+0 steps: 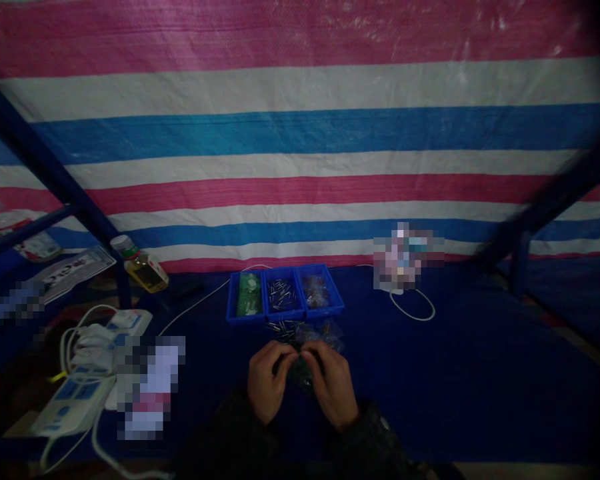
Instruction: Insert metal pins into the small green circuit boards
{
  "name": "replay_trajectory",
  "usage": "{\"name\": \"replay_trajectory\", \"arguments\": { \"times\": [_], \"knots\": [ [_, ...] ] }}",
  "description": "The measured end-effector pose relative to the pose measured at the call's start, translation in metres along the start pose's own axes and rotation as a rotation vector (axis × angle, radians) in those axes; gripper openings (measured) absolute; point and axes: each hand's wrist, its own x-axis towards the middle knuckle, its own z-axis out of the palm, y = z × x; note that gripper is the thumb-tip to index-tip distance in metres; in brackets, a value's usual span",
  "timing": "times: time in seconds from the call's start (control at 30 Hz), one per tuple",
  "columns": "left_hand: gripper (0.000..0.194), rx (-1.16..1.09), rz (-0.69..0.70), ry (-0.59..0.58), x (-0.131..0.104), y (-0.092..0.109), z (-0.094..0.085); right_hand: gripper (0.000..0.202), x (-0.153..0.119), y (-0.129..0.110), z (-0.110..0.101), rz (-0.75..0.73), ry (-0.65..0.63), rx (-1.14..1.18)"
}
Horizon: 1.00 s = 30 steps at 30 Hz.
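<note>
My left hand (271,380) and my right hand (331,383) meet at the fingertips, each with thumb and index finger pinched together. What the pinches hold is too small and dark to make out. Under the fingertips lies a dark greenish heap (300,377). Just beyond my hands are loose metal pins (283,329) and small clear plastic bags (325,333). Behind them stand three joined blue bins: the left one holds green pieces (250,293), the middle one metal pins (281,295), the right one small clear-bagged parts (315,291).
A bottle of yellowish liquid (147,268) stands at the left, behind white power strips (75,400) with cables. A blurred-out item (153,390) lies beside them, another (405,257) at the back right. A striped sheet (300,133) hangs behind the blue surface (455,373).
</note>
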Motion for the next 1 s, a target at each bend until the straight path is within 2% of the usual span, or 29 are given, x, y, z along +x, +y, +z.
{"name": "replay_trajectory", "arguments": {
  "times": [0.07, 0.17, 0.3, 0.47, 0.7, 1.0],
  "knots": [
    [0.018, -0.001, -0.017, -0.002, -0.0002, 0.0003, -0.0006, 0.014, -0.0003, 0.0001, -0.0008, -0.042, -0.016, 0.072],
    [0.021, -0.009, -0.038, -0.026, -0.0008, 0.0016, -0.0014, 0.018, -0.0002, -0.0009, -0.0009, -0.077, -0.017, 0.121],
    [0.029, -0.017, -0.044, -0.069, -0.002, 0.0028, -0.0023, 0.02, 0.0001, -0.0037, -0.0018, -0.061, -0.045, 0.111],
    [0.038, 0.013, -0.04, -0.055, -0.0032, 0.0009, -0.002, 0.027, -0.0004, -0.0049, -0.0032, -0.068, -0.082, 0.068],
    [0.043, 0.075, -0.038, -0.013, -0.0028, -0.0027, -0.0005, 0.013, -0.0017, -0.0034, -0.0012, -0.074, -0.052, 0.125],
    [0.031, -0.029, -0.051, -0.068, -0.0002, 0.0036, -0.0023, 0.02, -0.0008, -0.003, -0.0004, -0.105, -0.013, 0.128]
  ]
}}
